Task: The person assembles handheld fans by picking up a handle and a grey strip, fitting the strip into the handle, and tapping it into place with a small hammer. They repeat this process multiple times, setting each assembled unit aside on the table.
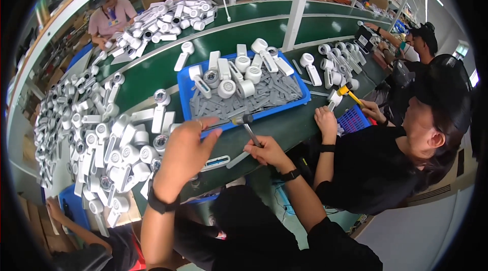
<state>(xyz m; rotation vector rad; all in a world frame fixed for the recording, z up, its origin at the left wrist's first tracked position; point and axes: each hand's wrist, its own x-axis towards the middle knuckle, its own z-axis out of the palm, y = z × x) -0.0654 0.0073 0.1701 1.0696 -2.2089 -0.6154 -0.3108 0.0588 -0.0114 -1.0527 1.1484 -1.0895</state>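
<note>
Bare green worktop (291, 126) runs between the blue tray's (279, 111) near rim and its own near edge, white fan-shaped pieces (116, 157) crowding left; right hand (268, 152) grips the hammer (244, 119), head by that rim, just right of left hand (183, 151), thumb parted, hold unclear.

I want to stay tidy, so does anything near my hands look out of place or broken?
Nothing there looks clearly broken. A loose grey strip lies just left of your right hand, outside the blue tray where similar strips are heaped.
</note>
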